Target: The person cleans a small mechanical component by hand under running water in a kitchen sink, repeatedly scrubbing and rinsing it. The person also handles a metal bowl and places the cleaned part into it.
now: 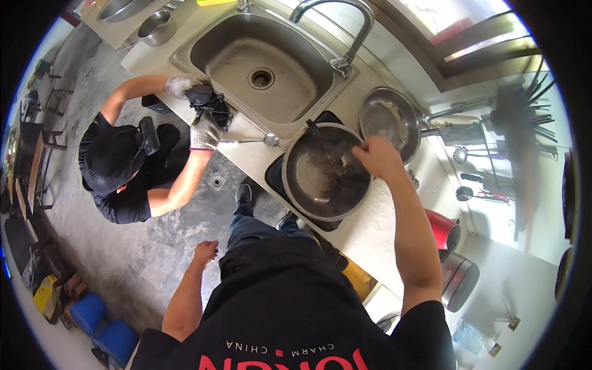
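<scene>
A large wok [302,179] stands on the black stove at the counter's edge in front of me. Dark bits and a dark patch show inside it. My right hand [375,156] is over the wok's right rim, its fingers pinched together; what they hold, if anything, is hidden. Low at my left side, above the floor, hangs my left hand [206,251] with curled fingers and nothing visible in them. A ladle [270,140] lies on the counter left of the wok. Beyond the right rim sits a shiny metal pan [390,120].
To my left, another person in a black cap [114,151] handles a black device [213,105] with gloved hands at the counter. A steel sink [262,46] with a curved faucet [370,24] lies ahead. Utensils [461,154] hang on the right; a red kettle [443,229] stands below.
</scene>
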